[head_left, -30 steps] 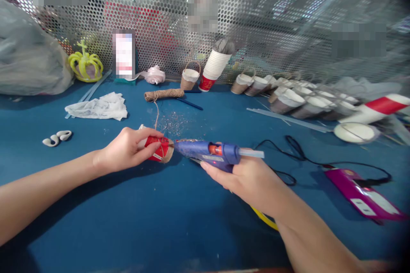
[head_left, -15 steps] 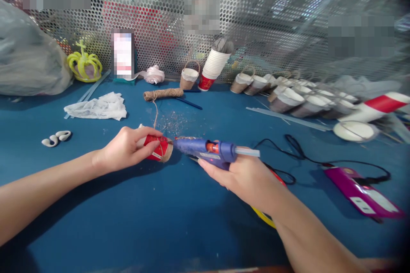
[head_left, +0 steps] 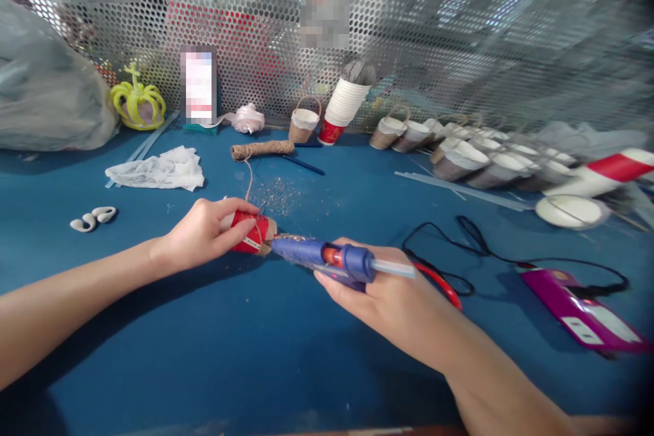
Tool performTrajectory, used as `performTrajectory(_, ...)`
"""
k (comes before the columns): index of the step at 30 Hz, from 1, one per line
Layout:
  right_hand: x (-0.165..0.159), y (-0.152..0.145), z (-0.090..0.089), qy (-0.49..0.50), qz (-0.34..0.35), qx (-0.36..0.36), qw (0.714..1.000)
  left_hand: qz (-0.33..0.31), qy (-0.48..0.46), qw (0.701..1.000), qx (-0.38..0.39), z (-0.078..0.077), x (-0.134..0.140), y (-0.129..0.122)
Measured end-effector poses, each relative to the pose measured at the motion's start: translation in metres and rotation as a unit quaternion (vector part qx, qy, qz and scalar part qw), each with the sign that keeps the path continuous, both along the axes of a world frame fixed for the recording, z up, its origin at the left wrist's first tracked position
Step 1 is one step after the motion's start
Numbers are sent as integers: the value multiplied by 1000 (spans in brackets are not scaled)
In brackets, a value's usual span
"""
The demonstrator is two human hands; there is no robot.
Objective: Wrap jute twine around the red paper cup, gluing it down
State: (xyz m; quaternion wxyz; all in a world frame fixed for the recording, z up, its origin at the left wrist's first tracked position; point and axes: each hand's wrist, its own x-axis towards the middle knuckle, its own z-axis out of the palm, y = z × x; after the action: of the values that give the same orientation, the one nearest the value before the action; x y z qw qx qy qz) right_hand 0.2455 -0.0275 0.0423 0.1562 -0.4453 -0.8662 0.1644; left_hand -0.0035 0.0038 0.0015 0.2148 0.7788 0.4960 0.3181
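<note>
A red paper cup [head_left: 248, 240] lies on its side with twine around its end, and my left hand [head_left: 205, 233] is closed on it. In my right hand [head_left: 375, 279] is a blue glue gun [head_left: 321, 255], a clear glue stick [head_left: 392, 267] poking out of its back. The gun's nozzle meets the twine-wrapped end of the cup. From the cup a strand of twine runs back to a roll of brown twine [head_left: 263, 149]. My right palm hides most of the gun's handle.
Several twine-wrapped cups [head_left: 462, 159] stand at the back right, near a leaning stack of paper cups [head_left: 347, 105]. A purple power strip [head_left: 577, 310] with black cable [head_left: 475, 238] lies right. Left are crumpled white cloth [head_left: 158, 169], a yellow crown [head_left: 137, 103] and a phone [head_left: 199, 88].
The glue gun has moved down and slightly left, its nozzle shifting lower along the cup's end. My left hand still holds the cup, which has turned slightly.
</note>
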Motion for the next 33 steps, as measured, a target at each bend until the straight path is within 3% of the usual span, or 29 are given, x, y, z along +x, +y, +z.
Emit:
performTrajectory(12, 1, 1, 1, 8, 4, -5, 1000, -2, 6, 1000, 6, 0, 0, -1)
performTrajectory(20, -2, 6, 6, 38, -16, 27, 999, -51, 12, 996, 72, -4, -2, -2)
performTrajectory(33, -4, 16, -2, 72, -87, -73, 991, -97, 24, 985, 138, -5, -2, -6)
